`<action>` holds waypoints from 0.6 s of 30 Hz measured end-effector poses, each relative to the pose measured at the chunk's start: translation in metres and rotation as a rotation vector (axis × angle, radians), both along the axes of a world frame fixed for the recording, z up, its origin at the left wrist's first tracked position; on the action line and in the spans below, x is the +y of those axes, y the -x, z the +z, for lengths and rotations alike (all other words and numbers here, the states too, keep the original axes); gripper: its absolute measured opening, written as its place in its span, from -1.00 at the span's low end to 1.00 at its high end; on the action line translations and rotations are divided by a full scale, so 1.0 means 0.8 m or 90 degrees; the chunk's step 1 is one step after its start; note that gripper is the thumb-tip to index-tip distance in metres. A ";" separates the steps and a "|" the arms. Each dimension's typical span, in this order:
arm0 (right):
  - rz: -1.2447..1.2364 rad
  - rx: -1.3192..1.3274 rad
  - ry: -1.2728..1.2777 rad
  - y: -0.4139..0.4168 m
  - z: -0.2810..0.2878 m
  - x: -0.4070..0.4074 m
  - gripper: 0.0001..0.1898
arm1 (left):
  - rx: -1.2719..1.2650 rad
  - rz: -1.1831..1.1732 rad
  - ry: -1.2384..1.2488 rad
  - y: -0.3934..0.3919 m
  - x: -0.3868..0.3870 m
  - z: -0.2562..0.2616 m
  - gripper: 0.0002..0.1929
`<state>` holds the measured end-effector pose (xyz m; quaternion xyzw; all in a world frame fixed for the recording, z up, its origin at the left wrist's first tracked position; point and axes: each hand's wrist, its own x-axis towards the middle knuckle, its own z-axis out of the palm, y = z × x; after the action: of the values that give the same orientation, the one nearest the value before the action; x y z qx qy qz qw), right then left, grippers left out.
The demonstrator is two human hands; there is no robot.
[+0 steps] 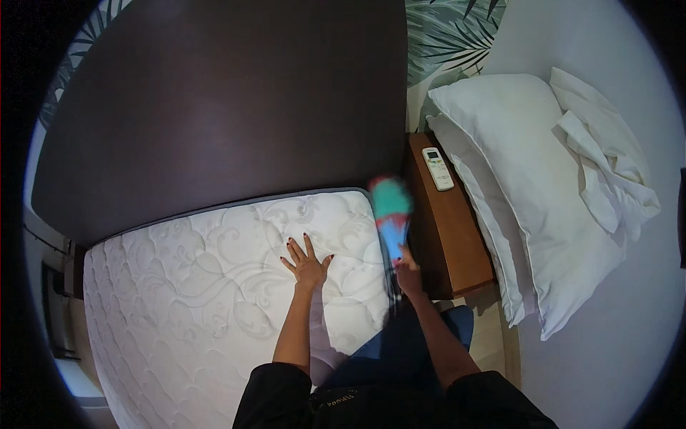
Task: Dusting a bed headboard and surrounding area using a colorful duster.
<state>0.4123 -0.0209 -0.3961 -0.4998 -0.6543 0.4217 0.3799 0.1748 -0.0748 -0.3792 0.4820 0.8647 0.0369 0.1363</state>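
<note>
My left hand [308, 267] lies flat with spread fingers on the bare white quilted mattress [214, 289], near its head end. My right hand [408, 271] grips the lower end of a blue, green and red cleaning brush or duster [393, 209]. The tool's head is blurred and sits at the mattress's upper right corner, in front of the dark headboard [230, 107] and beside the wooden nightstand [455, 236]. Its exact kind cannot be told. The mattress has a grey edging along its side.
A white remote control [438, 169] lies on the nightstand. White pillows [520, 155] are stacked on its right side, leaning towards the pale wall, with a crumpled white cloth [605, 161] over them. The headboard rises behind the mattress. Leaf-patterned wallpaper [455, 37] shows beyond it.
</note>
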 end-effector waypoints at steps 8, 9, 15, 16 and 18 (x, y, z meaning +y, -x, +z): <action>-0.027 -0.122 -0.145 0.000 -0.008 -0.002 -0.46 | -0.013 -0.004 0.014 -0.003 0.002 0.000 -0.08; -0.017 -0.117 -0.145 0.010 0.014 -0.004 -0.46 | -0.026 0.010 0.024 0.002 0.000 0.000 -0.08; 0.023 -0.136 -0.133 0.021 0.040 -0.019 -0.46 | -0.004 -0.006 0.037 -0.006 0.005 0.006 -0.10; -0.007 -0.085 -0.152 0.031 0.051 -0.023 -0.49 | -0.003 0.000 0.038 -0.005 0.005 0.006 -0.10; 0.046 -0.077 -0.190 0.043 0.039 -0.027 -0.50 | -0.004 -0.004 0.025 -0.004 0.005 0.006 -0.10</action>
<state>0.3777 -0.0423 -0.3648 -0.4382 -0.7489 0.3023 0.3946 0.1780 -0.0706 -0.3747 0.4819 0.8634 0.0209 0.1483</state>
